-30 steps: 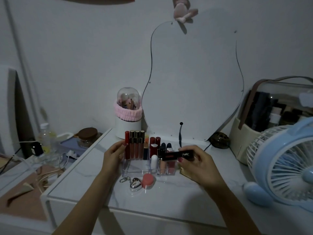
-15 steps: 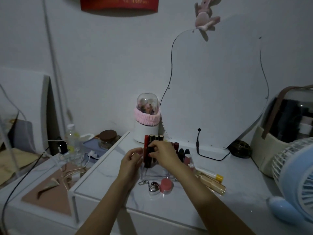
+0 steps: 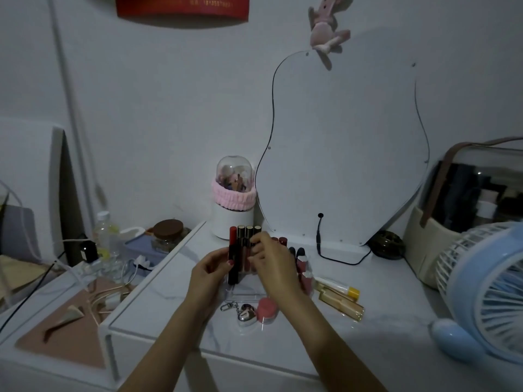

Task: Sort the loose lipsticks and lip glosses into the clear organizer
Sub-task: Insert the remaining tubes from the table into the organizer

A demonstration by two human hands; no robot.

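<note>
While a second ago the right hand (image 3: 271, 261) pinched a black lipstick (image 3: 233, 264) sideways at the clear organizer (image 3: 246, 291), that glossy tube now stands upright at the organizer's left end, the left hand (image 3: 210, 271) holding it. Right grip curls among the glossy gold-capped glosses (image 3: 245, 236); clamped or not, I cannot tell. Marbled white counter (image 3: 311, 340).

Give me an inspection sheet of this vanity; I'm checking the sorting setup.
Surface: white marbled tabletop.
Job's things: clear organizer holding upright lipsticks; black tube upright at its left edge; two tubes lying loose to its right.
Clutter: heart keychain, pink jar.
Hands: left hand holds the black tube; right hand reaches among the lipsticks.
Cables: black cable at the mirror.
Surroundings: blue fan.
</note>
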